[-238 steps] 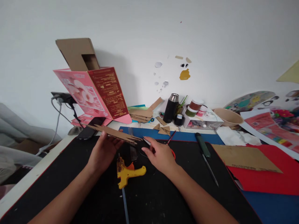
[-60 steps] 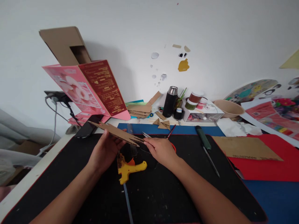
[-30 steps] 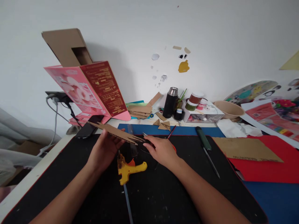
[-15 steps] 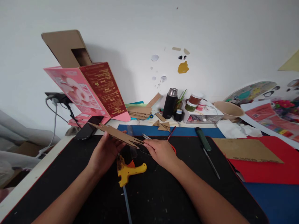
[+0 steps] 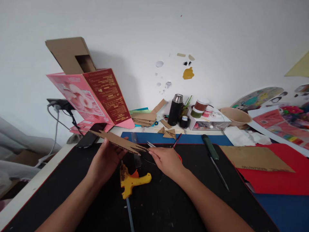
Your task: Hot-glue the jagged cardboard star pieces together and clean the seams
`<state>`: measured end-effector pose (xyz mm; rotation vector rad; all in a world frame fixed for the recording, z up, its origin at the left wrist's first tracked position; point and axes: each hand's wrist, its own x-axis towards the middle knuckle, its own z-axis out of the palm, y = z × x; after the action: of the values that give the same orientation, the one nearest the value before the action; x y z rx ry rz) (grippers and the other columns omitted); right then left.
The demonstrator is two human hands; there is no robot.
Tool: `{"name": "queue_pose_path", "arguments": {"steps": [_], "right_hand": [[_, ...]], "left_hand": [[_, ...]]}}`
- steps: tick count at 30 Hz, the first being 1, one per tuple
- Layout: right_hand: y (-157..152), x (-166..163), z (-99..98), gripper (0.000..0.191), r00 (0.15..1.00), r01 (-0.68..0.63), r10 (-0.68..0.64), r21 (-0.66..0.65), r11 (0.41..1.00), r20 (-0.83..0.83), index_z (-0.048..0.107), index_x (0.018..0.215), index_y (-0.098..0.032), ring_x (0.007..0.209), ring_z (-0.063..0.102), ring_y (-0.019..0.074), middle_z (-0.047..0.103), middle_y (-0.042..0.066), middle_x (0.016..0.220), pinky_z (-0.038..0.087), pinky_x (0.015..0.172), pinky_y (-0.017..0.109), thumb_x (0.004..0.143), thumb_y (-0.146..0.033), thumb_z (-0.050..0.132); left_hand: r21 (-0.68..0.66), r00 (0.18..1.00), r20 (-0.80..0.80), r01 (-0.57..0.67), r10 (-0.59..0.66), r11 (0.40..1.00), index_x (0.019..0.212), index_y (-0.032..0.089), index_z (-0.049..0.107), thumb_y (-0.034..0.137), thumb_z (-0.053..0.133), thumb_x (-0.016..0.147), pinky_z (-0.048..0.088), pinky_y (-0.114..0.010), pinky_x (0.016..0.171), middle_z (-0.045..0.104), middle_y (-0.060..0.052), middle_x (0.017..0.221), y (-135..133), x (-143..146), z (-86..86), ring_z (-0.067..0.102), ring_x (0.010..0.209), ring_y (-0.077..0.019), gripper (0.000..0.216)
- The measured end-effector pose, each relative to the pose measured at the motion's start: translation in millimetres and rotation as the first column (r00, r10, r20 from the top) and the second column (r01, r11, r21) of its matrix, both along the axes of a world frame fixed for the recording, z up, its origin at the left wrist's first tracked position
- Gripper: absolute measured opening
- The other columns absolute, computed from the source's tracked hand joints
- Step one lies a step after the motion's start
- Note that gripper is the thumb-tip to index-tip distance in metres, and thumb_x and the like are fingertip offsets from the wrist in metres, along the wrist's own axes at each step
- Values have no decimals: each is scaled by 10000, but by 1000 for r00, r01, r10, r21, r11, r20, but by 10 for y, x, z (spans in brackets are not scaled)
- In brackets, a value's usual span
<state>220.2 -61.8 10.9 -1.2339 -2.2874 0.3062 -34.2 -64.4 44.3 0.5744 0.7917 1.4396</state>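
A cut cardboard piece with pointed, jagged ends is held tilted above the black mat. My left hand grips its left part, thumb on top and fingers beneath. At its right tip, my right hand pinches the end of a point between thumb and fingers. Below the cardboard lies a yellow glue gun with a glue stick sticking out of its back. Scissors lie partly hidden behind my right hand, their blade tips and a bit of red handle showing.
A pink and red box stands at the left beside a black phone. Cardboard scraps, a black thermos and paint jars line the back. A green-handled craft knife and cardboard sheet lie right.
My left hand and the cardboard have shifted slightly left. The right hand still pinches the tip, and the camera view has tilted a little.
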Motion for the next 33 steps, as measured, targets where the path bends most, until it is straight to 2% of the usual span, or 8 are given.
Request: {"name": "queue_pose_path", "arguments": {"steps": [4,9,13,18,27,33], "right_hand": [[-11,-4,13,294,999,43,-43,-9,999,-23,776,1322,-248,1118,813,275,827,67,1281,628,956,372,1096,-296,595],[-39,-27,45,450,997,73,-73,-25,997,-26,689,1472,-235,1097,819,298,793,97,1350,643,956,404,1050,-392,694],[-32,-33,29,379,998,43,-44,-22,999,-42,742,1394,-224,1112,816,291,817,86,1301,642,969,398,1045,-367,710],[-5,-22,-21,258,998,-5,7,26,1000,-60,797,1278,-235,1100,820,256,840,59,1243,642,941,355,1079,-286,642],[14,2,-63,237,998,-16,22,109,994,-58,815,1210,-244,1027,836,247,854,55,1197,641,876,326,1092,-276,613],[16,10,-41,231,998,-38,42,88,995,-45,804,1210,-229,1026,833,247,859,60,1168,629,865,321,1088,-238,609]], "left_hand": [[22,1000,-1,-8,8,1000,1033,226,756,509,916,782,682,-319,776,829,-62,1039,13,-23,-6,793,950,-237,411],[26,1000,-29,-4,4,1000,1036,225,753,544,959,711,679,-340,790,830,-71,1060,0,17,-9,784,963,-256,499],[36,998,-56,9,-7,999,1057,226,751,561,950,712,675,-355,787,827,-78,1081,-18,56,-16,779,977,-273,520],[25,997,-74,22,-20,999,1058,226,752,588,946,706,662,-334,776,822,-80,1063,-18,52,-40,773,974,-266,540],[16,999,-45,30,-29,999,1044,246,768,559,919,759,671,-339,789,822,-65,1087,-7,17,-62,779,976,-260,450],[11,999,-32,24,-24,1000,1050,247,769,561,955,705,679,-343,770,824,-63,1091,0,18,-40,782,967,-264,502]]}}
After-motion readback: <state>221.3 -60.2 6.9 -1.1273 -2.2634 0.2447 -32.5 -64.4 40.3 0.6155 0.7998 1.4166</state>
